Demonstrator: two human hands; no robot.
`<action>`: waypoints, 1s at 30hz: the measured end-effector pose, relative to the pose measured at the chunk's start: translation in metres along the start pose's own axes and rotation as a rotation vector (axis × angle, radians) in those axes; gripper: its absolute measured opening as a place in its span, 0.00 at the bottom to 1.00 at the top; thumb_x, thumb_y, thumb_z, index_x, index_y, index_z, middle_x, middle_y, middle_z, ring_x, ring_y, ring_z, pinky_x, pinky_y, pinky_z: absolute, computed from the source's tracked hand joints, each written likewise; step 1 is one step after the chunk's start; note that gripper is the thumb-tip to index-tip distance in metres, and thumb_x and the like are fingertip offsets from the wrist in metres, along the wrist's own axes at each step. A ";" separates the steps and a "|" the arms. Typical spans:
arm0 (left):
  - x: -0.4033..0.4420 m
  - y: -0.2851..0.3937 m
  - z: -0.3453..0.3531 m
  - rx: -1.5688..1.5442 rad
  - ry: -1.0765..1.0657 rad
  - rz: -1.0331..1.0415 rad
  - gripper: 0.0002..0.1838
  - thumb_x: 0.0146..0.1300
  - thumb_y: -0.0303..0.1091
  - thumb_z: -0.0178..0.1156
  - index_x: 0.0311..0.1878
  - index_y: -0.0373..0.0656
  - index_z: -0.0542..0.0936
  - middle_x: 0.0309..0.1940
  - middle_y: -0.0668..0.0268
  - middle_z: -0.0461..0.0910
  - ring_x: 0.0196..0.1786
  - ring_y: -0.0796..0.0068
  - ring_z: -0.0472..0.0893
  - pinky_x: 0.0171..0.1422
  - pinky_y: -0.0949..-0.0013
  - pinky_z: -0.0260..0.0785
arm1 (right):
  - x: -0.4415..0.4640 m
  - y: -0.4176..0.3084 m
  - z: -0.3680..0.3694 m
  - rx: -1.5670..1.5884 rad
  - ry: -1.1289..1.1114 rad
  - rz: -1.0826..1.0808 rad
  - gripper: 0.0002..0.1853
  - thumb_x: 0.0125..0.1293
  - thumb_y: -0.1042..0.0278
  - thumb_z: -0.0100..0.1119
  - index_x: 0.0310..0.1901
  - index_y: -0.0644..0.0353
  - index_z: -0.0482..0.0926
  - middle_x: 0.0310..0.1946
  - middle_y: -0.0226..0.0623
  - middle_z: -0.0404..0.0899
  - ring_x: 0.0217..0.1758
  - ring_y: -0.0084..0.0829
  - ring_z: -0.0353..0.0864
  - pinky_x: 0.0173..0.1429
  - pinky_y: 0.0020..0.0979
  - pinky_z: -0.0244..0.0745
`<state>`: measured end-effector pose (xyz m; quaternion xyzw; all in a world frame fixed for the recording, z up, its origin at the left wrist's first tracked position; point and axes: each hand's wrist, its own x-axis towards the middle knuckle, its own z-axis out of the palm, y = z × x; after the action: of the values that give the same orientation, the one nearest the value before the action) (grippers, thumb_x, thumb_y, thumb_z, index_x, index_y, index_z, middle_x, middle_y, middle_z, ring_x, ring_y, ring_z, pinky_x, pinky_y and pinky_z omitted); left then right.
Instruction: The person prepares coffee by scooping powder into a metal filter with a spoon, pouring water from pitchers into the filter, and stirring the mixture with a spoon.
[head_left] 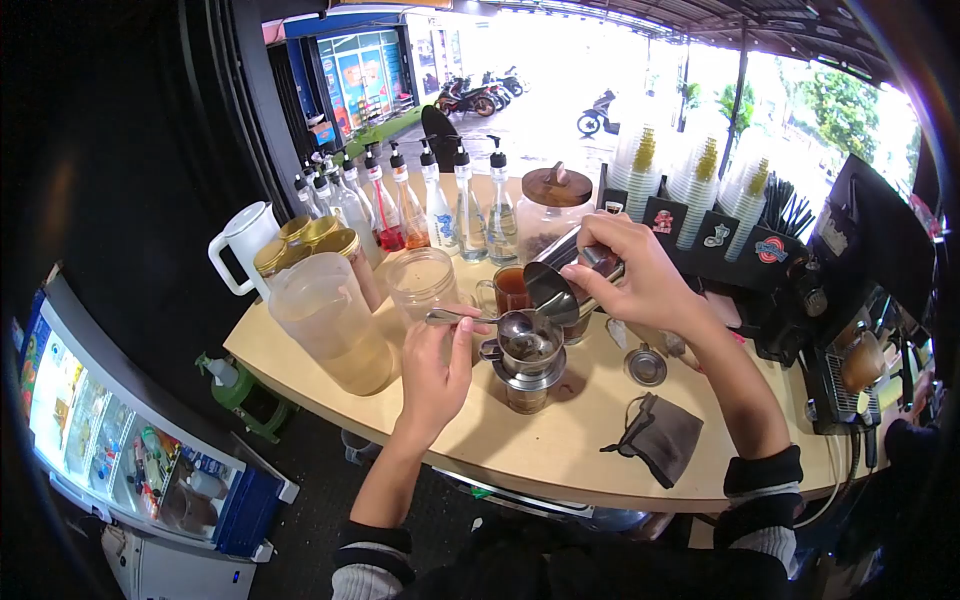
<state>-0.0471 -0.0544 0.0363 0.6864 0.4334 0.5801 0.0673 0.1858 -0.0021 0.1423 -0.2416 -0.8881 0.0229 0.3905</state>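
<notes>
My left hand (437, 377) pinches a metal spoon (462, 317), its bowl over a metal drip coffee filter (530, 365). Dark contents show inside the filter, which sits on a small cup (525, 398). My right hand (635, 270) grips a metal pitcher (552, 287) by its handle, tilted so that its mouth faces down toward the spoon and filter. Whether liquid is flowing from it I cannot tell. Behind the filter stands a glass mug of reddish-brown drink (511, 288), partly hidden by the pitcher.
Left on the wooden counter (500, 445) are a plastic pitcher (330, 320), a clear jar (420, 280) and several pump bottles (470, 220). A wooden-lidded jar (556, 205) and stacked cups (695, 190) stand behind. A round metal piece (646, 366) and dark pouch (660, 438) lie right.
</notes>
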 end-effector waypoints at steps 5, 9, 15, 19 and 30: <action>-0.002 0.002 0.002 0.018 0.000 0.007 0.07 0.68 0.29 0.51 0.41 0.41 0.78 0.30 0.66 0.84 0.37 0.63 0.81 0.50 0.61 0.66 | 0.007 -0.007 0.007 0.026 0.020 -0.043 0.13 0.57 0.68 0.65 0.29 0.62 0.68 0.24 0.36 0.66 0.29 0.32 0.64 0.36 0.32 0.61; -0.002 0.001 0.003 0.027 0.007 0.020 0.07 0.68 0.29 0.51 0.41 0.41 0.78 0.29 0.66 0.84 0.37 0.63 0.81 0.49 0.61 0.66 | 0.009 -0.013 0.008 0.058 -0.004 -0.023 0.13 0.57 0.69 0.65 0.28 0.62 0.68 0.24 0.35 0.66 0.29 0.32 0.64 0.36 0.32 0.60; -0.003 -0.006 -0.002 0.068 -0.036 0.035 0.10 0.71 0.30 0.49 0.45 0.37 0.78 0.32 0.60 0.84 0.39 0.71 0.82 0.48 0.67 0.70 | 0.004 -0.013 0.006 0.052 -0.027 -0.022 0.13 0.57 0.69 0.63 0.31 0.64 0.67 0.23 0.42 0.66 0.28 0.42 0.66 0.37 0.37 0.63; -0.001 -0.002 -0.003 0.067 0.005 0.022 0.09 0.70 0.32 0.49 0.42 0.41 0.78 0.31 0.64 0.85 0.41 0.62 0.81 0.51 0.60 0.64 | -0.005 -0.012 0.001 0.039 -0.026 0.032 0.13 0.57 0.69 0.64 0.31 0.63 0.68 0.23 0.40 0.66 0.27 0.37 0.65 0.34 0.34 0.64; -0.001 -0.002 -0.008 0.082 0.035 0.016 0.10 0.71 0.32 0.50 0.43 0.39 0.79 0.33 0.63 0.85 0.43 0.66 0.80 0.54 0.63 0.65 | -0.050 0.020 0.011 0.446 0.247 0.417 0.12 0.63 0.72 0.62 0.31 0.60 0.66 0.26 0.26 0.65 0.28 0.15 0.65 0.32 0.21 0.63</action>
<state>-0.0545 -0.0573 0.0364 0.6817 0.4524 0.5744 0.0271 0.2154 -0.0048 0.0961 -0.3276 -0.7387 0.2665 0.5254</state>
